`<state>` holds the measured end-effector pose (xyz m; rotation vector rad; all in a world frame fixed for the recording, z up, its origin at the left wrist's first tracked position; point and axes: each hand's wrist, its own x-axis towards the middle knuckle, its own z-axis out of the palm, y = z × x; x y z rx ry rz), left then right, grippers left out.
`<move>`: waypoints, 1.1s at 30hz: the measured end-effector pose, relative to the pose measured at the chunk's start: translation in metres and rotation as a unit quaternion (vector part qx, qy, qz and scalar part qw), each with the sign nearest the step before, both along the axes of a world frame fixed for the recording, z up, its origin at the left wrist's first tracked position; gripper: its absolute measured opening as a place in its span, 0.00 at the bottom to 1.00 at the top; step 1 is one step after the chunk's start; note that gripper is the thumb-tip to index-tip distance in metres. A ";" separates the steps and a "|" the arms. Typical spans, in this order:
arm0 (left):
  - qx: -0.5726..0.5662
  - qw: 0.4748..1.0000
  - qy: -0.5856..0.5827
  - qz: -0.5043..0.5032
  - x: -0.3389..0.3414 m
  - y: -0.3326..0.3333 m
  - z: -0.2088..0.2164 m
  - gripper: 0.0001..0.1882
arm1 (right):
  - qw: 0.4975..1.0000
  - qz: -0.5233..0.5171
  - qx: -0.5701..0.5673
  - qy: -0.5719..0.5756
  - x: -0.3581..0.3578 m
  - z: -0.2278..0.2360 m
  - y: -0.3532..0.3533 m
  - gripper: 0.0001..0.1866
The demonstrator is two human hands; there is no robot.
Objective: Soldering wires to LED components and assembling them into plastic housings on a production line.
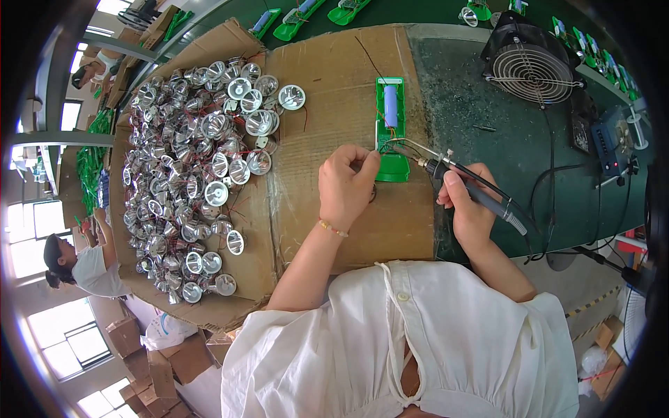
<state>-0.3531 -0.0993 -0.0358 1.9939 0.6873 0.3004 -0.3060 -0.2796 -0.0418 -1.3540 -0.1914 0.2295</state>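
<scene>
A green plastic housing [398, 167] lies lengthwise on the cardboard in front of me, with a blue-violet cylindrical battery [391, 106] in its upper part. Thin red and dark wires [392, 132] run below the battery. My left hand [345, 182] is closed at the housing's left edge, fingertips pinched together; what they hold is hidden. In my right hand [468, 207] is a soldering iron [481, 196], gripped like a pen. Its tip and a thin curved metal feed tube [418, 145] reach over the housing's middle, close to my left fingertips.
A cardboard box [240, 289] full of silvery lamp reflectors [188, 164] stands at left. A fan with a wire grille [531, 73] sits at the far right, near a blue soldering station [613, 143] and black cables [554, 174]. More green housings [296, 21] line the back. Another person [87, 268] works at far left.
</scene>
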 end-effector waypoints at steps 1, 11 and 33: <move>0.000 1.000 0.000 0.000 0.000 0.000 0.001 0.10 | 1.000 0.001 0.003 -0.001 0.000 -0.001 0.000 0.08; -0.007 1.000 -0.007 0.001 -0.001 0.000 0.000 0.10 | 0.998 0.014 -0.028 -0.061 0.001 0.002 0.002 0.06; -0.041 0.998 -0.040 -0.001 -0.002 0.002 0.004 0.10 | 0.996 -0.068 -0.022 -0.055 0.016 0.001 -0.034 0.08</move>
